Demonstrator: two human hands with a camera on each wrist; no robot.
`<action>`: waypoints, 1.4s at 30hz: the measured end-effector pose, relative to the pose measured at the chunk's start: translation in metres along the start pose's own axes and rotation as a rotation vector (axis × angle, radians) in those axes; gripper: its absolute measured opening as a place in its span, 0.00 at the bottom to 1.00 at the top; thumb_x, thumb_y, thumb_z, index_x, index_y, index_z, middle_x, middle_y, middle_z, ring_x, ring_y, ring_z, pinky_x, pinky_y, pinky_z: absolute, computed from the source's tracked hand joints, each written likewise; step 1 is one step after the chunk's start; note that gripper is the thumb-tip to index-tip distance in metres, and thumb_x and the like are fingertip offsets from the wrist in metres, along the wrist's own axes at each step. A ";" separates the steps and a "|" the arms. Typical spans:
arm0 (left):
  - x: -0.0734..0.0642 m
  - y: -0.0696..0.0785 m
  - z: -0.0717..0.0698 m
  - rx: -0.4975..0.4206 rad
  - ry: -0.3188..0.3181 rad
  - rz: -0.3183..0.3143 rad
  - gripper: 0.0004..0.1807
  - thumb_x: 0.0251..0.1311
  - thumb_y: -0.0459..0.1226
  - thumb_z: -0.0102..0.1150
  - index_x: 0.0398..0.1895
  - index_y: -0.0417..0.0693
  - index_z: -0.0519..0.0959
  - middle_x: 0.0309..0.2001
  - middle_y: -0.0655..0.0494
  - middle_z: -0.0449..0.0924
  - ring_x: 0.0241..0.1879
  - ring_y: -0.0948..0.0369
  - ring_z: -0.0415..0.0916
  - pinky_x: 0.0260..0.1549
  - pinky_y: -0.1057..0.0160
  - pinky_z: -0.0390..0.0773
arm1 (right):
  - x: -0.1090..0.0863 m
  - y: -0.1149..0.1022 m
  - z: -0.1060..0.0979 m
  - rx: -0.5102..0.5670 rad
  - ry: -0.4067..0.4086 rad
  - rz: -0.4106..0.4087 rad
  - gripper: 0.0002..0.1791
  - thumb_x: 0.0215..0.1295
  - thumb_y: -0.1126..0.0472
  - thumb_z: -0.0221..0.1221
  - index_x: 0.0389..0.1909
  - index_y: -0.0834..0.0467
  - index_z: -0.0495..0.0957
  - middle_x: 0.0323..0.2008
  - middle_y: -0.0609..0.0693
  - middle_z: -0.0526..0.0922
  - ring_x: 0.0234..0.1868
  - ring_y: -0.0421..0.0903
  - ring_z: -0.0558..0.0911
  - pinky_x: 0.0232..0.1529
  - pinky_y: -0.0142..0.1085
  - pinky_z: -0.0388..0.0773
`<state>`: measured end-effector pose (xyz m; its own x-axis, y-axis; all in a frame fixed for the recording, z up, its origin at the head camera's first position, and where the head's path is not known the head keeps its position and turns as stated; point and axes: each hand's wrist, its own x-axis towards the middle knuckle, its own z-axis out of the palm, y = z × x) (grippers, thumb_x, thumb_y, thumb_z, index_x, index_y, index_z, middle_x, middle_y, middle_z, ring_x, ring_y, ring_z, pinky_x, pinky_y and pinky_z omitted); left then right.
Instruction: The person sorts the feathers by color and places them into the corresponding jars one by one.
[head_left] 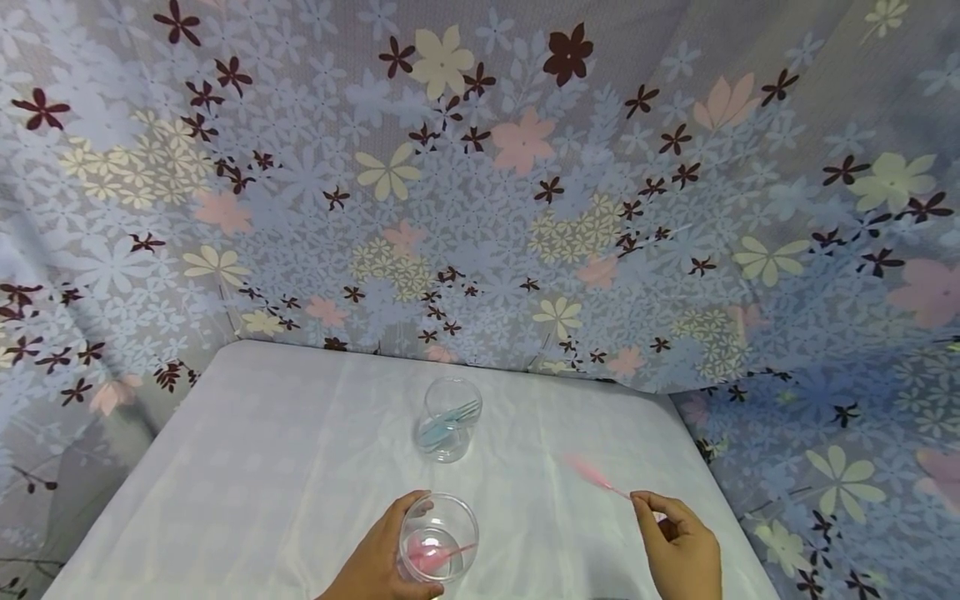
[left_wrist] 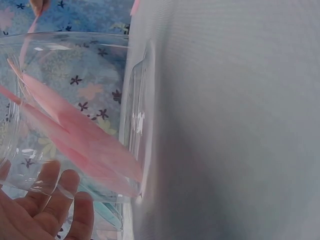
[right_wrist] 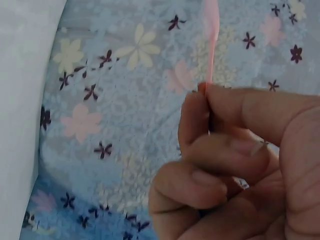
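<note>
My left hand (head_left: 393, 546) curls round a clear plastic cup (head_left: 459, 518), thumb on the near side and fingers on the far side. Pink feathers (left_wrist: 85, 135) lean inside this cup, their thin quills pointing up; its base is at the white cloth. Well to the right, my right hand (head_left: 678, 542) pinches the quill of another pink feather (head_left: 588, 472) between thumb and forefinger. In the right wrist view that feather (right_wrist: 212, 22) points away from the fingertips, its far end cut off by the frame. The other right fingers are curled in.
A second clear cup (head_left: 453, 385) stands farther back on the white-covered table (head_left: 285, 467), with teal feathers (head_left: 450, 423) slanting inside. Flowered curtain cloth (head_left: 480, 208) hangs behind the table and along both sides.
</note>
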<state>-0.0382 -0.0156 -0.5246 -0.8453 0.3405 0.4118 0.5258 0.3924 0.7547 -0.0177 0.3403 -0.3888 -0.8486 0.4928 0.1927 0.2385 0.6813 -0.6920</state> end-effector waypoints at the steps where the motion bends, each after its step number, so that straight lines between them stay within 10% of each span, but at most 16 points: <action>1: 0.000 0.000 0.000 0.003 0.002 0.002 0.59 0.37 0.57 0.82 0.73 0.56 0.59 0.60 0.59 0.74 0.53 0.65 0.74 0.52 0.57 0.80 | -0.001 -0.002 0.001 0.008 -0.020 -0.023 0.08 0.68 0.57 0.65 0.42 0.56 0.88 0.36 0.51 0.86 0.17 0.42 0.69 0.17 0.34 0.67; 14: -0.001 0.001 0.000 -0.037 -0.021 -0.020 0.59 0.38 0.55 0.82 0.74 0.59 0.57 0.60 0.53 0.75 0.54 0.66 0.74 0.54 0.58 0.79 | -0.020 -0.042 0.020 0.155 -0.313 -0.268 0.12 0.62 0.66 0.68 0.33 0.41 0.87 0.31 0.40 0.84 0.14 0.39 0.67 0.17 0.32 0.70; 42: 0.000 0.000 0.000 -0.037 -0.022 -0.029 0.58 0.39 0.56 0.81 0.74 0.58 0.58 0.60 0.59 0.74 0.53 0.65 0.74 0.52 0.57 0.80 | -0.041 -0.082 0.066 0.145 -0.523 -0.706 0.12 0.57 0.69 0.68 0.28 0.45 0.86 0.27 0.31 0.79 0.22 0.31 0.71 0.23 0.26 0.73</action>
<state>-0.0382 -0.0158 -0.5251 -0.8574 0.3486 0.3787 0.4971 0.3703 0.7847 -0.0332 0.2287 -0.3857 -0.8905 -0.3505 0.2902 -0.4539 0.6401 -0.6199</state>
